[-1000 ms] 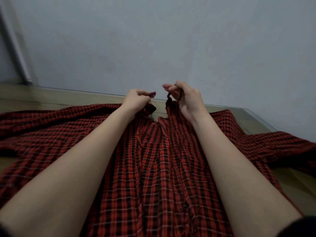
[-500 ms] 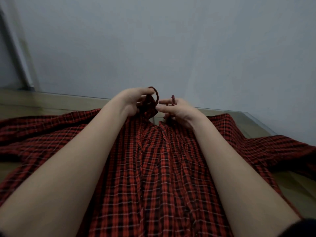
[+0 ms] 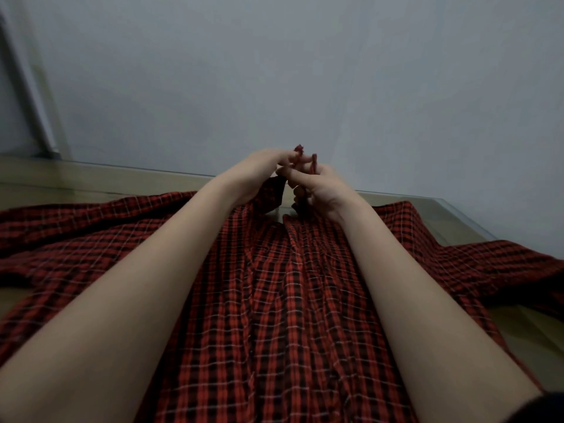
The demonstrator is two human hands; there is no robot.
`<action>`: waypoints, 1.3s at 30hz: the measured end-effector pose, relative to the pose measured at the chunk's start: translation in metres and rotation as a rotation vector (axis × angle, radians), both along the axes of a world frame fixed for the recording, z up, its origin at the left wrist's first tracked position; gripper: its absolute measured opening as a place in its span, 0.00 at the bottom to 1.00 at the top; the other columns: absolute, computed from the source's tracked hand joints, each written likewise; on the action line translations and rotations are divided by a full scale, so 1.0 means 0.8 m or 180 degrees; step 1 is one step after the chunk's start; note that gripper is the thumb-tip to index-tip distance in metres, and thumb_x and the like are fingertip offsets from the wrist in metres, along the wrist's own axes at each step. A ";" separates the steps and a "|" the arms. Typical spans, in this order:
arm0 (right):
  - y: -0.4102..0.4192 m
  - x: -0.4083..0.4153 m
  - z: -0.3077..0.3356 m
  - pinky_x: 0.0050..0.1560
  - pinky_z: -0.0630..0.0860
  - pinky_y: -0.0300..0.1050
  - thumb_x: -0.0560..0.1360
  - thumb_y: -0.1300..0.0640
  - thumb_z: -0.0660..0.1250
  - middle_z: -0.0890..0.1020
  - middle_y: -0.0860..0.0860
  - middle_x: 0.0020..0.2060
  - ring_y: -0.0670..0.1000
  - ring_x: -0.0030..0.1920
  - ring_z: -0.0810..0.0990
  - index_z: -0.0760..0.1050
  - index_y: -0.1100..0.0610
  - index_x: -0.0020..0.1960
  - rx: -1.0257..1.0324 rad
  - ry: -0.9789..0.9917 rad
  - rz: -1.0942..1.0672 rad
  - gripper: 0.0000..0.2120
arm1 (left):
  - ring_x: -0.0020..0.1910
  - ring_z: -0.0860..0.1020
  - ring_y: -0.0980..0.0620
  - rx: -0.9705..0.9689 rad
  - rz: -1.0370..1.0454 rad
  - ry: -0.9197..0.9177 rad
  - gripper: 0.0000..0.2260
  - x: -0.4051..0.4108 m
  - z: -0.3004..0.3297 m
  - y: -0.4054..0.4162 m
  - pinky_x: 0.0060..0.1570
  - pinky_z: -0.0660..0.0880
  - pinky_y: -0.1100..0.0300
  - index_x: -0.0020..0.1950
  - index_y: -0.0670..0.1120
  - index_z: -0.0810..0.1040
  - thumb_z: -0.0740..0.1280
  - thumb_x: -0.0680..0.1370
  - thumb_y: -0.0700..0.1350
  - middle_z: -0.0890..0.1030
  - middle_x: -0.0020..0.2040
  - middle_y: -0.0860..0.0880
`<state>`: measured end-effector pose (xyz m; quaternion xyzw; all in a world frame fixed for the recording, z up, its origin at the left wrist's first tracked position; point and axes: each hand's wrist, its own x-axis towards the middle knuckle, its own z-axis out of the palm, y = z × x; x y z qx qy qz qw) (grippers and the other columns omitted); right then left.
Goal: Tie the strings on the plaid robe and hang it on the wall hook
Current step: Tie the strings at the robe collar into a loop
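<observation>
Both hands have drawn together since the earlier frame, the gap between them gone and their fingers now interlaced over the strings.

Head view: the left hand (image 3: 262, 169) and right hand (image 3: 320, 187) meet at the far end of the plaid robe (image 3: 274, 300), which lies spread flat on the glass-topped bench (image 3: 457, 218), its opening running between the forearms. Lying flat probably keeps the two front edges aligned while the knot is made. Left fingers (image 3: 285, 160) pinch one string (image 3: 299, 149); the right hand's fingers curl round the other string (image 3: 313, 162).

Whether a knot has formed I cannot tell: the fingers cover the crossing. No wall hook shows on the wall (image 3: 305, 71), and the robe's near end is cut off.
</observation>
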<state>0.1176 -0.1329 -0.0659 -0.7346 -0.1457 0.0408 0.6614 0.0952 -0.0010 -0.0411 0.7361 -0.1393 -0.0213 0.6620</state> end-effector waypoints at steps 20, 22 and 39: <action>-0.008 -0.004 0.011 0.35 0.77 0.39 0.82 0.59 0.54 0.84 0.52 0.29 0.46 0.27 0.78 0.74 0.57 0.45 0.0548 0.0403 0.0064 0.12 | 0.33 0.73 0.58 -0.0467 0.0959 0.0034 0.11 0.028 -0.004 0.026 0.34 0.67 0.65 0.54 0.42 0.80 0.68 0.73 0.36 0.81 0.43 0.54; -0.006 -0.003 0.014 0.37 0.77 0.41 0.82 0.58 0.52 0.84 0.53 0.28 0.47 0.27 0.79 0.71 0.55 0.44 0.0457 0.0521 -0.0166 0.12 | 0.27 0.71 0.58 -0.0694 0.0814 0.0215 0.06 0.025 0.000 0.025 0.28 0.65 0.66 0.46 0.42 0.78 0.67 0.73 0.34 0.80 0.39 0.50; -0.013 -0.010 0.028 0.37 0.76 0.39 0.81 0.59 0.57 0.79 0.53 0.40 0.46 0.33 0.81 0.73 0.57 0.45 0.0349 0.1250 -0.0067 0.08 | 0.41 0.82 0.50 0.1576 -0.0511 0.0602 0.03 0.009 -0.003 0.017 0.42 0.80 0.62 0.43 0.40 0.80 0.70 0.71 0.33 0.82 0.40 0.45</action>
